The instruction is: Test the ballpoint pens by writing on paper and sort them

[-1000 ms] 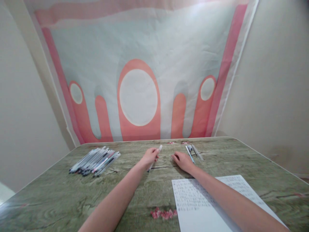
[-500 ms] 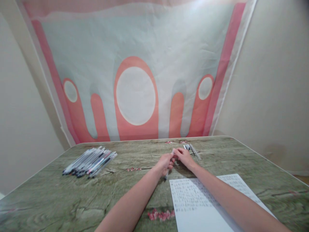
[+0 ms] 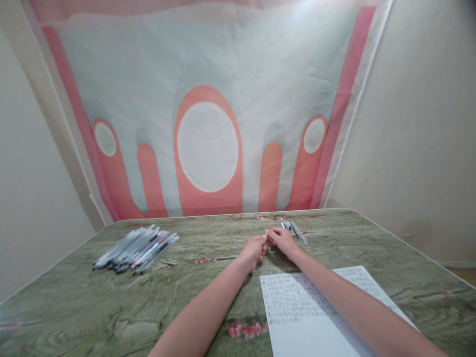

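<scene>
My left hand [image 3: 255, 249] is closed around a slim pen [image 3: 251, 273], whose dark end pokes out below the palm. Fingertips of my right hand [image 3: 281, 239] are pinched at the upper end of that pen, touching the left thumb and forefinger. Most of the pen is hidden by the fingers. Just beyond my right hand lie a few small dark and white pen parts [image 3: 286, 225] and some thin clear tubes [image 3: 299, 234]. Under my right forearm is a sheet of paper [image 3: 293, 337] covered with handwriting in its upper part.
A heap of several pens [image 3: 136, 248] lies at the left of the wood-patterned table [image 3: 122, 312], their dark ends towards me. Behind the table's far edge hangs a backdrop [image 3: 208, 148] with coral shapes. Walls stand on both sides.
Less of the pen shows below my left hand, and its dark end sits slightly further left. Both hands stay together in nearly the same place; the view shifts slightly.
</scene>
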`<state>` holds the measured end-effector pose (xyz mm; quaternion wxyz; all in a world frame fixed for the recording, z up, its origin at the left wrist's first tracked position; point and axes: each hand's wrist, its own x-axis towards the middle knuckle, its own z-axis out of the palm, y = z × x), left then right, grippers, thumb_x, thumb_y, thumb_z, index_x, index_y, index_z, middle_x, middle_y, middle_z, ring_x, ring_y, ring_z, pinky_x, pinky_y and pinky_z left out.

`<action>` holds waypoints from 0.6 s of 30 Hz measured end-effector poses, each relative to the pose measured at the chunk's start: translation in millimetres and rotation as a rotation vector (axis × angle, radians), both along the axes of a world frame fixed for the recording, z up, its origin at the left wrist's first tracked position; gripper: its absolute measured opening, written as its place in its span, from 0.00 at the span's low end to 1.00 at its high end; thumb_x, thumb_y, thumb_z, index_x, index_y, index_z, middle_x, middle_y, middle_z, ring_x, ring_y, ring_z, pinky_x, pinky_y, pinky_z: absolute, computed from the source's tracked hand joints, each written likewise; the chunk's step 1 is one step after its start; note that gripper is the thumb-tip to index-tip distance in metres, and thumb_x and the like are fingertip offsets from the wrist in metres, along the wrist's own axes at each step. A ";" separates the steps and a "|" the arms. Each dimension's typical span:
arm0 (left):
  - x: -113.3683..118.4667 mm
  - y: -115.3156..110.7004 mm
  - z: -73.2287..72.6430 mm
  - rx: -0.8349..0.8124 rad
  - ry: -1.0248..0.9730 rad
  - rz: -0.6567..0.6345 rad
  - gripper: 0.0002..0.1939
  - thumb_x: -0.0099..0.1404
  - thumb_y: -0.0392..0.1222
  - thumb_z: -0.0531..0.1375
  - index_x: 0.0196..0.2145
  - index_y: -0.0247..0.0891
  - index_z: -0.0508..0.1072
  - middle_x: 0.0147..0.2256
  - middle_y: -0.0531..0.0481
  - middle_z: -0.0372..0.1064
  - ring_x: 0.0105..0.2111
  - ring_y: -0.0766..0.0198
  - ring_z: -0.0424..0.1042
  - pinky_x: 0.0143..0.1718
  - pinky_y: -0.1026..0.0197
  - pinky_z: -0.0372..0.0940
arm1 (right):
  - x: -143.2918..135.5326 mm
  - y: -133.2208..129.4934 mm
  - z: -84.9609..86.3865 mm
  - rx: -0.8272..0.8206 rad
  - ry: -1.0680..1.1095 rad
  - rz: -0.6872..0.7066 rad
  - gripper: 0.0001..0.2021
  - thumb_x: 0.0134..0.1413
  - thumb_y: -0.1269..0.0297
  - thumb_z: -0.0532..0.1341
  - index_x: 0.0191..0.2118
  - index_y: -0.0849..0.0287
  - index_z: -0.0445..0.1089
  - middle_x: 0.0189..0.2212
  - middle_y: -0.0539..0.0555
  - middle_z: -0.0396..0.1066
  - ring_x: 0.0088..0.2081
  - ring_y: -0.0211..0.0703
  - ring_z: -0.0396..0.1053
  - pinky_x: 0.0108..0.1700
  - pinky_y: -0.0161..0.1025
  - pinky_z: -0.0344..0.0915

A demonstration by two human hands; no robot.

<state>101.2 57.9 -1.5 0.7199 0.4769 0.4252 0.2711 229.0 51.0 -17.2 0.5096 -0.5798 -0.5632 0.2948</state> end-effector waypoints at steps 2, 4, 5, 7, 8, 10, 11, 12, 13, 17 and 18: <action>0.0 -0.3 0.4 0.006 0.011 0.004 0.19 0.55 0.56 0.54 0.33 0.35 0.66 0.15 0.61 0.49 0.12 0.78 0.40 0.15 0.70 0.34 | 0.1 0.4 -0.7 0.012 0.003 -0.005 0.18 0.45 0.51 0.53 0.19 0.62 0.64 0.14 0.47 0.58 0.19 0.33 0.55 0.22 0.31 0.53; 0.2 -0.4 0.6 0.014 0.020 0.007 0.20 0.55 0.56 0.54 0.34 0.35 0.66 0.15 0.61 0.49 0.12 0.78 0.40 0.15 0.70 0.34 | 0.6 0.8 -1.9 0.020 0.005 -0.011 0.18 0.45 0.51 0.53 0.19 0.62 0.64 0.14 0.47 0.59 0.19 0.33 0.55 0.22 0.31 0.53; 0.3 -0.3 0.6 0.016 0.022 0.006 0.20 0.55 0.56 0.54 0.34 0.35 0.66 0.14 0.60 0.49 0.12 0.78 0.41 0.15 0.70 0.34 | 0.9 0.9 -2.5 0.023 0.006 -0.012 0.18 0.45 0.51 0.53 0.19 0.62 0.65 0.14 0.47 0.59 0.19 0.33 0.55 0.22 0.31 0.53; 0.5 0.0 0.5 0.016 0.023 0.004 0.20 0.55 0.56 0.54 0.35 0.36 0.67 0.14 0.60 0.49 0.12 0.78 0.41 0.15 0.70 0.34 | 1.8 1.1 -3.5 0.027 0.007 -0.008 0.18 0.45 0.52 0.53 0.19 0.62 0.65 0.15 0.47 0.59 0.19 0.33 0.55 0.23 0.31 0.53; 0.6 0.2 0.4 0.014 0.023 0.005 0.20 0.55 0.56 0.54 0.34 0.35 0.67 0.14 0.60 0.49 0.12 0.78 0.41 0.15 0.70 0.34 | 2.1 1.1 -3.8 0.030 0.007 -0.005 0.18 0.45 0.52 0.53 0.19 0.62 0.65 0.15 0.47 0.59 0.19 0.33 0.55 0.22 0.31 0.53; 0.8 0.6 0.5 0.007 0.025 0.011 0.19 0.55 0.55 0.54 0.34 0.35 0.67 0.14 0.60 0.49 0.12 0.78 0.41 0.15 0.70 0.34 | 2.6 1.0 -4.0 0.030 0.003 0.000 0.17 0.46 0.53 0.53 0.19 0.62 0.65 0.15 0.47 0.59 0.19 0.33 0.55 0.22 0.31 0.52; 0.9 0.7 0.6 0.004 0.025 0.015 0.18 0.55 0.54 0.54 0.34 0.35 0.67 0.14 0.60 0.49 0.12 0.78 0.41 0.15 0.70 0.34 | 2.7 0.9 -3.9 0.030 0.000 0.001 0.17 0.46 0.53 0.53 0.19 0.62 0.65 0.15 0.47 0.59 0.19 0.33 0.55 0.22 0.31 0.52; 1.0 0.8 0.7 0.001 0.025 0.017 0.18 0.56 0.54 0.54 0.34 0.35 0.67 0.14 0.60 0.49 0.12 0.77 0.41 0.15 0.70 0.34 | 2.7 0.8 -3.7 0.029 -0.002 0.002 0.17 0.46 0.53 0.53 0.19 0.62 0.65 0.15 0.47 0.59 0.19 0.33 0.55 0.22 0.31 0.52; 1.0 0.8 0.8 -0.002 0.024 0.018 0.18 0.56 0.54 0.53 0.34 0.35 0.67 0.14 0.60 0.49 0.12 0.77 0.41 0.15 0.70 0.34 | 2.6 0.7 -3.5 0.027 -0.003 0.001 0.17 0.46 0.53 0.53 0.19 0.63 0.65 0.15 0.47 0.59 0.19 0.33 0.55 0.22 0.31 0.52; 0.8 0.3 1.8 -0.002 0.022 0.016 0.18 0.56 0.54 0.53 0.35 0.35 0.67 0.14 0.60 0.49 0.11 0.77 0.41 0.15 0.70 0.34 | 2.2 0.4 -2.9 0.022 -0.001 -0.004 0.18 0.46 0.53 0.53 0.20 0.63 0.66 0.16 0.48 0.60 0.20 0.33 0.56 0.22 0.31 0.52; 0.7 0.0 2.1 -0.001 0.022 0.016 0.18 0.56 0.53 0.53 0.36 0.35 0.67 0.14 0.60 0.49 0.11 0.77 0.41 0.15 0.70 0.34 | 2.2 0.3 -3.0 0.020 -0.001 -0.005 0.18 0.46 0.53 0.53 0.20 0.63 0.66 0.16 0.48 0.61 0.20 0.33 0.56 0.22 0.31 0.52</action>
